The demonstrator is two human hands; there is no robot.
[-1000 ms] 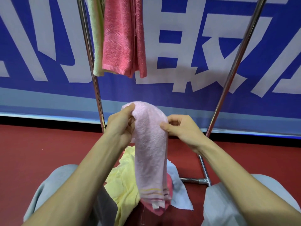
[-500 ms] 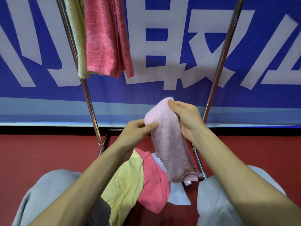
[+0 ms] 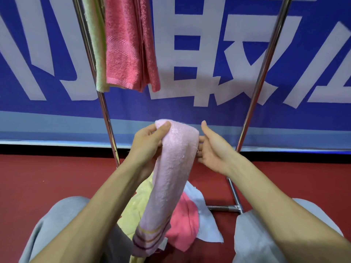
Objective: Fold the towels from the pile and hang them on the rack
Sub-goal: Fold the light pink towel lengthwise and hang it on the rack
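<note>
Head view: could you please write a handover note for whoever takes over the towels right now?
Left hand pinches the top of the folded light pink towel; right hand is open beside it.
Done: green towel and hanging pink towel are on the rack.
To do: hang the light pink towel, then fold and hang the yellow towel, crumpled pink towel and light blue towel from the floor pile.

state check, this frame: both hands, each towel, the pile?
left hand: pinches the top of the pale pink towel.
right hand: open, fingers at that towel's side.
pale pink towel: folded narrow, hanging from the left hand.
dark pink towel: folded, hung on the rack.
green towel: hung on the rack.
pile: crumpled, unfolded, on the floor.
</note>
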